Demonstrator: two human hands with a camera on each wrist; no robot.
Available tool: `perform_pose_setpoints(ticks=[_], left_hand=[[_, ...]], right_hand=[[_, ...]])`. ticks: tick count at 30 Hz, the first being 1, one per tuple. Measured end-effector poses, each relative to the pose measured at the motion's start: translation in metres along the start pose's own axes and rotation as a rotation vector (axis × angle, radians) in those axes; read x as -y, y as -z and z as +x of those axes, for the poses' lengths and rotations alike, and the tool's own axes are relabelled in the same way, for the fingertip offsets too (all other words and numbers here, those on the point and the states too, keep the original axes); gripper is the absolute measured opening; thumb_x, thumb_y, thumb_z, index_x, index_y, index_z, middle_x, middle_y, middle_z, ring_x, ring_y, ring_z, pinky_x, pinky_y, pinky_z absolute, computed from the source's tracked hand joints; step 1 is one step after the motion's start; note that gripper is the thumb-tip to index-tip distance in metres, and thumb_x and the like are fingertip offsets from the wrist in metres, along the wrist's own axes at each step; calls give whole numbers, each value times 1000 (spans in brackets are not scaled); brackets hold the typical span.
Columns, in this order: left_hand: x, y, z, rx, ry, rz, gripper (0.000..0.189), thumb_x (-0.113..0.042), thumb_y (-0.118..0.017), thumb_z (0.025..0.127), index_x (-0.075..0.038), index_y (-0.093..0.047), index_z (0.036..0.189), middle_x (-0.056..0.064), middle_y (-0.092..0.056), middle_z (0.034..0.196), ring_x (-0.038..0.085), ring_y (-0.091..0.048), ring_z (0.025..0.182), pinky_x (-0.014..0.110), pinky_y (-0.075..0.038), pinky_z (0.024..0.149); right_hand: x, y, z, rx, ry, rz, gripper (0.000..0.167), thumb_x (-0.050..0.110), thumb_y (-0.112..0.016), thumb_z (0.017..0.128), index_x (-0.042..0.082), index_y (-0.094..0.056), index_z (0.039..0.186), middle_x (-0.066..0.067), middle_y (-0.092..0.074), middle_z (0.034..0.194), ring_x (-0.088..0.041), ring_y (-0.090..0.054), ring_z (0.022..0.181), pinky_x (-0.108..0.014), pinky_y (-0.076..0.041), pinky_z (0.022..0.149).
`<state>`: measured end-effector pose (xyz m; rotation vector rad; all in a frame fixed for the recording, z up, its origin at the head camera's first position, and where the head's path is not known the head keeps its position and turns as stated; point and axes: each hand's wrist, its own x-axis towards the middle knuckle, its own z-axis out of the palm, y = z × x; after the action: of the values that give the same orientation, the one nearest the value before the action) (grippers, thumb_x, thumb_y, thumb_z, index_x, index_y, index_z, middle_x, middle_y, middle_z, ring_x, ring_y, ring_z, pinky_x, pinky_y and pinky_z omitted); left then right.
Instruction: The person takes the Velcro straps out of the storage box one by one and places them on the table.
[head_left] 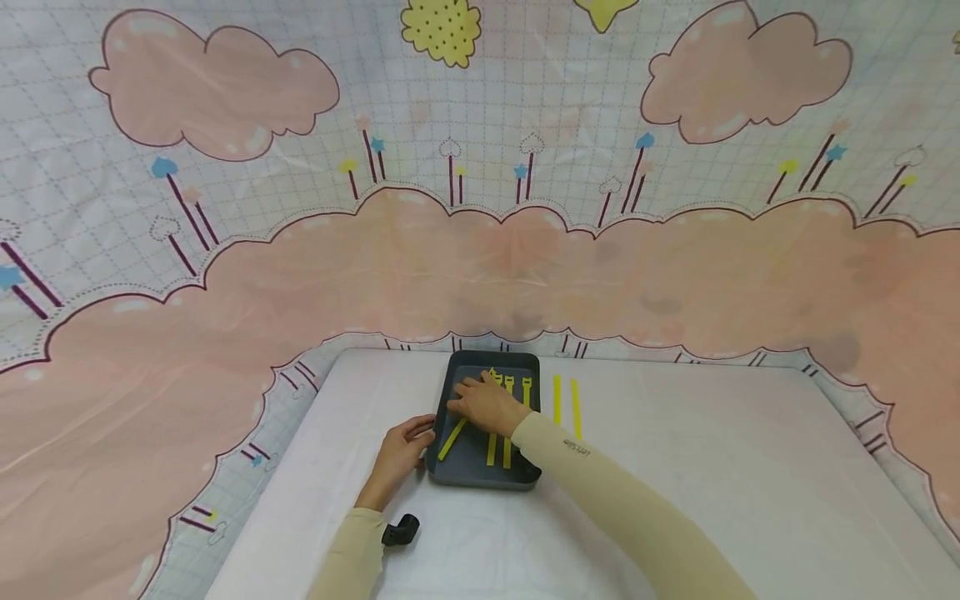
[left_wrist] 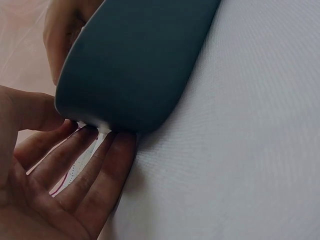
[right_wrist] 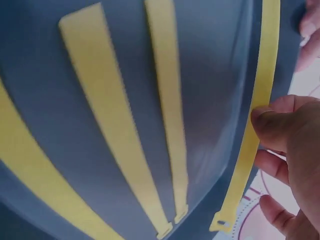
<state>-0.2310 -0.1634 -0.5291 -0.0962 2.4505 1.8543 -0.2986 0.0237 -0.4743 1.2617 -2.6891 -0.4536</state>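
Note:
A dark grey rectangular tray [head_left: 480, 482] stands on the white table. My right hand [head_left: 487, 403] is over its left half, pinching a yellow cable strap [right_wrist: 264, 75] between thumb and fingers. That strap has a slotted head and slants along the tray's left side. Beside it in the tray lie several more yellow straps [right_wrist: 112, 117], roughly side by side with their slotted heads towards the far end. My left hand [head_left: 397, 457] is at the tray's left side. In the left wrist view, its extended fingertips [left_wrist: 122, 142] touch the tray's outer wall [left_wrist: 125, 65].
Two yellow straps, a left one [head_left: 557, 400] and a right one [head_left: 576, 408], lie on the table just right of the tray. A black wrist camera [head_left: 401, 531] sits at my left wrist. Behind the table hangs a cloud-patterned curtain [head_left: 525, 275].

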Motion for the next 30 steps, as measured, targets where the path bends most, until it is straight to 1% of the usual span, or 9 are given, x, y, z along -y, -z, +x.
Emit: perform_pose_setpoints(ticks=[5,7,10,16,20,22,25,28,30], left_hand=[[0,1,0,5,18,-9,36,-14,-58,97,-9,-60,133,18,-63,133,24,-65,110,29,-55,67],[0,1,0,7,19,-10,36,-14,-58,98,-9,-61,133,17,-63,133,22,-65,107,29,-54,67],[0,1,-1,0,12,-10,35,-12,-58,97,-8,-61,132,17,-63,132,21,-65,105,29,-54,65],[-1,0,-4,-9,0,-26,36,-6,-56,97,-3,-60,132,21,-63,131,25,-66,106,28,-55,64],[0,-1,-4,-17,11,-18,36,-7,-58,96,-5,-61,131,21,-64,129,22,-64,102,27,-52,62],[1,-1,-4,-26,16,-10,36,-8,-59,95,-6,-62,131,20,-65,127,19,-63,99,26,-51,61],[1,-2,-4,-33,18,-17,36,-8,-59,95,-5,-62,131,20,-65,128,17,-63,99,26,-51,60],[0,-2,-4,-27,8,-32,37,-8,-58,95,-2,-60,132,20,-63,131,20,-63,105,26,-51,61],[-1,-2,-4,-17,-2,-39,38,-8,-58,96,-1,-59,133,21,-62,133,24,-63,110,26,-51,61]], right_hand=[[-1,3,-2,-40,-2,65,27,25,-56,101,29,-62,127,1,-60,136,-19,-56,126,-47,-47,104],[-1,4,-4,-50,-7,86,27,25,-56,101,27,-61,127,2,-60,137,-19,-56,126,-47,-47,103],[-2,8,-7,-66,-14,117,26,22,-57,100,25,-60,126,2,-61,135,-18,-57,125,-46,-47,103],[-2,13,-13,-105,-15,153,20,17,-56,100,23,-59,120,4,-65,127,-17,-59,119,-44,-49,102],[-2,15,-17,-156,-15,184,17,16,-58,99,22,-59,115,4,-66,119,-15,-62,112,-40,-52,96],[-2,16,-19,-187,-19,232,14,15,-58,99,21,-60,112,4,-67,114,-14,-63,106,-35,-53,92],[-1,17,-23,-236,-26,323,10,16,-57,100,20,-60,108,5,-66,106,-11,-64,97,-28,-54,85],[0,19,-26,-280,-42,413,9,16,-57,100,19,-60,107,4,-64,101,-10,-63,91,-23,-53,81],[0,19,-28,-298,-54,458,7,14,-59,99,18,-59,105,5,-62,98,-9,-61,87,-22,-52,79]])
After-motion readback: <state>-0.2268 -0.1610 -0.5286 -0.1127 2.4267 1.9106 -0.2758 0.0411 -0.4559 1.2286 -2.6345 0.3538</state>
